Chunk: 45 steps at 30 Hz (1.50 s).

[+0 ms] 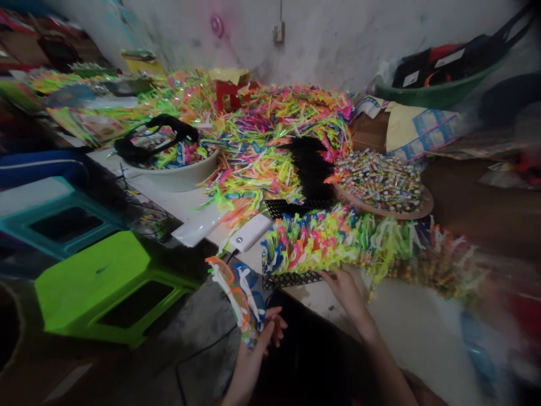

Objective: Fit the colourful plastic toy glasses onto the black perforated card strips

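Plastic bundle (240, 299): likely light, slick; grip mid-length.
Left hand (266, 337): clasping lower end.
Right hand (344, 287): at black basket (291, 280), hold unclear.

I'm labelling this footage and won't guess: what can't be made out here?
All in the head view:
Left hand: grip partly hidden by the plastic bundle it holds.
Right hand: its contact with the black basket is too small and blurry to tell gripping from touching.
White basin: contents partly covered by the black object on top.
Labels in the green basin: too small to read.
Blue thing, lower right: smeared by blur.
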{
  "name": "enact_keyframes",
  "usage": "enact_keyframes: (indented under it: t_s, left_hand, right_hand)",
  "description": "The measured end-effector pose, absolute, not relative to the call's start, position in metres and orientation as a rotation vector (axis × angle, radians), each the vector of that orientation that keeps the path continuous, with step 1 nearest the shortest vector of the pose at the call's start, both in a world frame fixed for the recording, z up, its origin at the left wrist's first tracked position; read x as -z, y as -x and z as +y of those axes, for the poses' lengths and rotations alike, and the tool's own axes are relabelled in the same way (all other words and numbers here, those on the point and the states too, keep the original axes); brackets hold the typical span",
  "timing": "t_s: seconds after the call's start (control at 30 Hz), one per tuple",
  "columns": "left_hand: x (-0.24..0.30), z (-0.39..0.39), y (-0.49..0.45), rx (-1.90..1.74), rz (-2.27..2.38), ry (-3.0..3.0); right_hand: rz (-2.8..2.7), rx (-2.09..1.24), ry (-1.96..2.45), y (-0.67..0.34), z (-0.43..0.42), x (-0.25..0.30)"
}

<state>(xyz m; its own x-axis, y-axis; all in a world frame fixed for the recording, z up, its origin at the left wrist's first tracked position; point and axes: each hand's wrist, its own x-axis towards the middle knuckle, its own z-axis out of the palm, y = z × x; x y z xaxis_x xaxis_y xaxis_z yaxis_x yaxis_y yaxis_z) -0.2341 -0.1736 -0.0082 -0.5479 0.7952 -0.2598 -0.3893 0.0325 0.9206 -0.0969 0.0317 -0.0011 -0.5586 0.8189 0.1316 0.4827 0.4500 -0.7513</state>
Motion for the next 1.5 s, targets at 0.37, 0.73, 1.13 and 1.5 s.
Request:
enact_keyframes:
  t_s: [0.37, 0.73, 1.13, 1.5]
  left_hand:
    - [-0.005, -0.171, 0.233, -1.712, 1.367, -0.47]
    - [-0.014, -0.173, 0.219, -1.558, 1.272, -0.584]
    - [0.005, -0.176, 0.204, -1.395, 1.238, -0.617]
    - [0.002, -0.174, 0.207, -1.393, 1.189, -0.628]
  right_hand:
    - [-2.4, -0.662, 1.148, 0.11, 0.035, -0.023]
    - [-2.055, -1.29, 1.068, 0.092, -0.036, -0.03]
    - [-1.973, -1.843, 0.722, 0.092, -0.08, -0.059]
    - [-1.711, -1.646, 0.931, 0.076, -0.064, -0.047]
